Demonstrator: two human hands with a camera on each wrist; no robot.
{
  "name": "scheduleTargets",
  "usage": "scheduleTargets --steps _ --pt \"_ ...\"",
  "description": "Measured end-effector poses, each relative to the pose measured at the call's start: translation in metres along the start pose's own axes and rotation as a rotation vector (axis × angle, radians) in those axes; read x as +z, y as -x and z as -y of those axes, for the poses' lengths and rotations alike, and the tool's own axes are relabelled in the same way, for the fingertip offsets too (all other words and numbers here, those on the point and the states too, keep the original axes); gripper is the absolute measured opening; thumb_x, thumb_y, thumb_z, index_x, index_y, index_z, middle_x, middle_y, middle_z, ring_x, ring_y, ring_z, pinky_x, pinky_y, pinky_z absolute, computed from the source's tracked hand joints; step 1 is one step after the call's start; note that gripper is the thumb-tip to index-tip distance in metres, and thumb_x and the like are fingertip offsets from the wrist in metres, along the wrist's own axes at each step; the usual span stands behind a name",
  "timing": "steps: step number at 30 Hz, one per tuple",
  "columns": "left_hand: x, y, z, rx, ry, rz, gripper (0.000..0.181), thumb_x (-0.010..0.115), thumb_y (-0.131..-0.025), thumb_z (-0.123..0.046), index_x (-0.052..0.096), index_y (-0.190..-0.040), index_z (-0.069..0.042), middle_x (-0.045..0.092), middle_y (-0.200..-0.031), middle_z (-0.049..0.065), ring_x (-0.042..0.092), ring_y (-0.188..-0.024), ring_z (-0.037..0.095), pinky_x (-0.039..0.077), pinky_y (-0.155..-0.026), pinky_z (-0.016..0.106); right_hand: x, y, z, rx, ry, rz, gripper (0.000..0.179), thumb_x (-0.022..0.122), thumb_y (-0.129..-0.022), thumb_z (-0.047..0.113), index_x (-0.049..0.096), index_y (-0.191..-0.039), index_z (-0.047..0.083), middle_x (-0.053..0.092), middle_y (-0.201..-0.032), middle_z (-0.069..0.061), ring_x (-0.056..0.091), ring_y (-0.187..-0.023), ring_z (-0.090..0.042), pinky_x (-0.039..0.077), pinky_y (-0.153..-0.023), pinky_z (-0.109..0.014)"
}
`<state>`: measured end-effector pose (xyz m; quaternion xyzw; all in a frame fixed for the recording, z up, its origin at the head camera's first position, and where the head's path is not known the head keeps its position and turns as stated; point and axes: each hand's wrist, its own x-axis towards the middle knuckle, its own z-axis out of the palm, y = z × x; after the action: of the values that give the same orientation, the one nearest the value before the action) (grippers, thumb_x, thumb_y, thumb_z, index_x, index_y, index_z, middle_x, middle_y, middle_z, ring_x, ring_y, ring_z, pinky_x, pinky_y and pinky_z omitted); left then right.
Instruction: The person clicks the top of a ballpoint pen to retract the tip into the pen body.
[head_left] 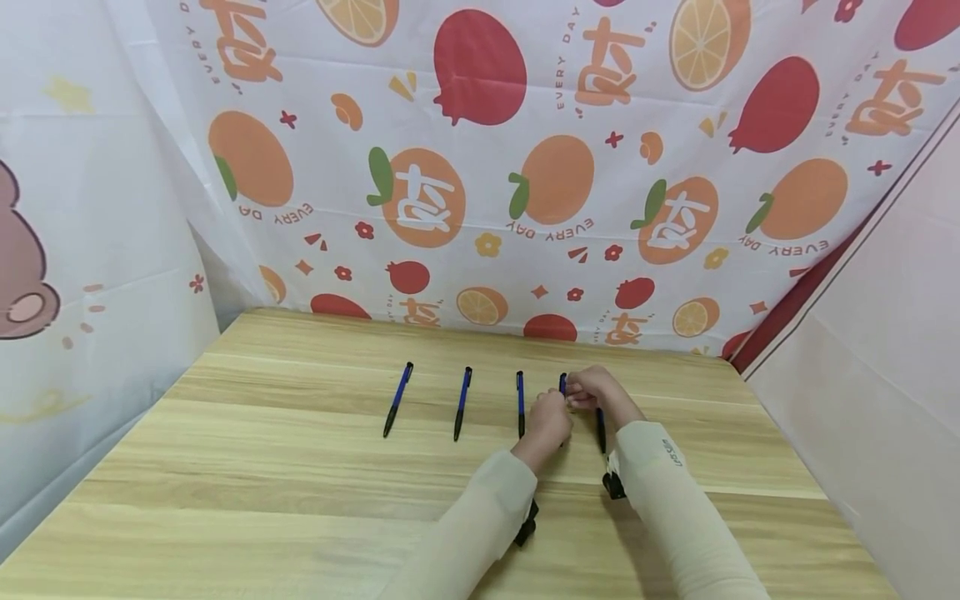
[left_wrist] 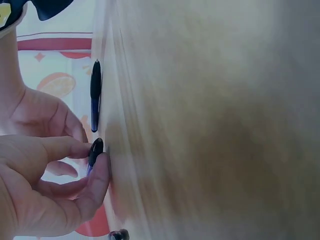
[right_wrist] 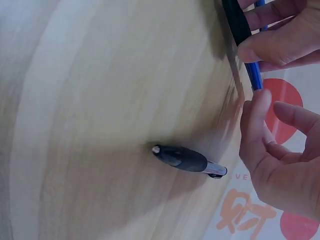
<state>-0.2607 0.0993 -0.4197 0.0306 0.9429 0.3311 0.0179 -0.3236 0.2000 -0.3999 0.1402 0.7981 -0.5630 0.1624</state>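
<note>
One pen [left_wrist: 95, 155] between left fingers [left_wrist: 94, 192], tip [left_wrist: 99, 142] clear only in left-wrist view

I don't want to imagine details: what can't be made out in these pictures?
Head view: the held pen, its middle hidden by the left hand.
Head view: the rightmost pen, its upper end behind the right hand.
Head view: sleeve lettering, too small to read surely.
Left wrist view: another pen, mostly cut off by the bottom edge.
Right wrist view: the held pen's tip, beyond the top edge.

Left hand [head_left: 549, 423] and right hand [head_left: 600, 392] both touch one pen [head_left: 562, 382] (fourth from left).
</note>
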Motion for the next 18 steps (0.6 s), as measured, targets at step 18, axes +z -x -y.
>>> scheduleTargets --steps 18 --pt "-0.0054 -0.0013 0.0045 0.064 -0.005 -0.014 0.037 0.074 -0.076 -0.012 0.058 -0.104 0.005 0.057 -0.090 0.015 0.058 -0.081 0.026 0.051 -0.068 0.034 -0.0046 -0.0058 0.0010 0.042 -0.135 0.038 0.025 0.053 -0.092 0.007 0.050 -0.110 -0.009 0.058 -0.080 -0.011 0.059 -0.056 -0.011 0.053 -0.063 -0.022"
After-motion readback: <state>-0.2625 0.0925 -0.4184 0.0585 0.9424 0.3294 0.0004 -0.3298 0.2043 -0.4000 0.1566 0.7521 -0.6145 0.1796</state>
